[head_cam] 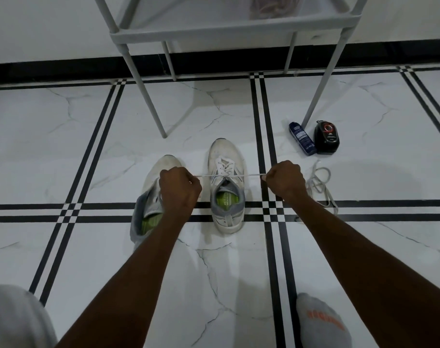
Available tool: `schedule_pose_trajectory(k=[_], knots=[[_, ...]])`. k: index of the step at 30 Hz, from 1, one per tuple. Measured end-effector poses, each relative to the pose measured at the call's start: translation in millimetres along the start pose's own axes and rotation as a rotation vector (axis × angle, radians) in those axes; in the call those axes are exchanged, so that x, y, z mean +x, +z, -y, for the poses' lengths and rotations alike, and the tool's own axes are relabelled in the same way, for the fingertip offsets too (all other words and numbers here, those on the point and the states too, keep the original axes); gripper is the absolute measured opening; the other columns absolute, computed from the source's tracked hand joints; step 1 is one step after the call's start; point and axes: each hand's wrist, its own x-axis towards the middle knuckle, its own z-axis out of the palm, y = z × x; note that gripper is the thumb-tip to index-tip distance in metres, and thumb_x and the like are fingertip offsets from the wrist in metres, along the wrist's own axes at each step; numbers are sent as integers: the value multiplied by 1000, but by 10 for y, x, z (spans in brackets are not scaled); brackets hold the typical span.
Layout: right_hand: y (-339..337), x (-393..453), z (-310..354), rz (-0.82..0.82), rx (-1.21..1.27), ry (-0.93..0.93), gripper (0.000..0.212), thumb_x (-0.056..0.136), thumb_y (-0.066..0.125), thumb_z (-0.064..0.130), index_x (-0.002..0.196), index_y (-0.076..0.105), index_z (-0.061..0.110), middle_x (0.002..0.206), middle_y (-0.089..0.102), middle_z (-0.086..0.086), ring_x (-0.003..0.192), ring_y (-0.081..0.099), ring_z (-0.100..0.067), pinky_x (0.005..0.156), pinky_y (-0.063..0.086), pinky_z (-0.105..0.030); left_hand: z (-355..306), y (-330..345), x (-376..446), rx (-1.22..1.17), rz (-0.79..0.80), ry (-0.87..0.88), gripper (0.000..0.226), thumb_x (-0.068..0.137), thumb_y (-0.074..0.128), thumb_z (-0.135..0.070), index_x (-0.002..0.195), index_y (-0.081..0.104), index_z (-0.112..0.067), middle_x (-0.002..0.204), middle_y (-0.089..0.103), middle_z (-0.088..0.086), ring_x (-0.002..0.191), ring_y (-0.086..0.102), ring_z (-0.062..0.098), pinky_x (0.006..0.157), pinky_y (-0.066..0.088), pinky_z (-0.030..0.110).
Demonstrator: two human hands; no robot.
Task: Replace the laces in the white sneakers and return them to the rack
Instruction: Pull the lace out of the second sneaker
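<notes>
Your left hand (180,190) is fisted tight around one end of the white flat shoelace (249,175), and your right hand (284,182) pinches the other end between curled fingers. The lace runs taut in a straight line from left to right between your two fists, crossing the top of the laced white mesh sneaker with the grey collar and green insole (226,187). That sneaker stands upright on the white marble-look floor tile with black stripes (88,146), long axis running near to far, toe pointing away from you toward the pale grey metal shoe rack (143,33), heel near you. It sits right between your hands, the lace ends leaving its top eyelets to each side.

The second white sneaker with the green insole (153,192) lies just to its left, toe also pointing far, angled slightly to the right, partly hidden under your left hand and forearm. Whether it has a lace you can't tell.

On the right, a loose grey-white shoelace (319,182) lies in a tangle on the floor beside your right wrist. Farther off, by the rack's leg, a dark blue cylindrical bottle (302,138) lies on its side next to a black rounded polish container (326,137).
</notes>
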Motion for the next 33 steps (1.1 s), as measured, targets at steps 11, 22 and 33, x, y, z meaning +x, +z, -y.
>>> schedule_pose_trajectory(k=[11, 22, 33], knots=[[-154, -220, 105, -59, 225, -203, 32, 86, 76, 34, 103, 69, 7, 104, 66, -15, 92, 61, -22, 85, 46, -31, -144, -77, -252, -185, -94, 127, 17, 87, 66, -17, 103, 62, -14, 97, 61, 3, 98, 53, 22, 78, 42, 33], [70, -456, 565, 188, 40, -385, 43, 82, 76, 35, 102, 68, -3, 100, 66, -18, 94, 63, -30, 74, 50, -34, -413, 153, -246, -213, 142, 152, 27, 85, 67, -30, 99, 77, -9, 92, 72, 12, 89, 67, 27, 80, 53, 39], [307, -434, 543, 42, -18, -421, 31, 85, 68, 37, 88, 67, 6, 90, 66, -14, 81, 66, -31, 62, 39, -28, -439, 180, -148, -33, 138, 144, 29, 91, 68, -34, 86, 67, -5, 87, 66, 12, 82, 63, 29, 68, 43, 34]])
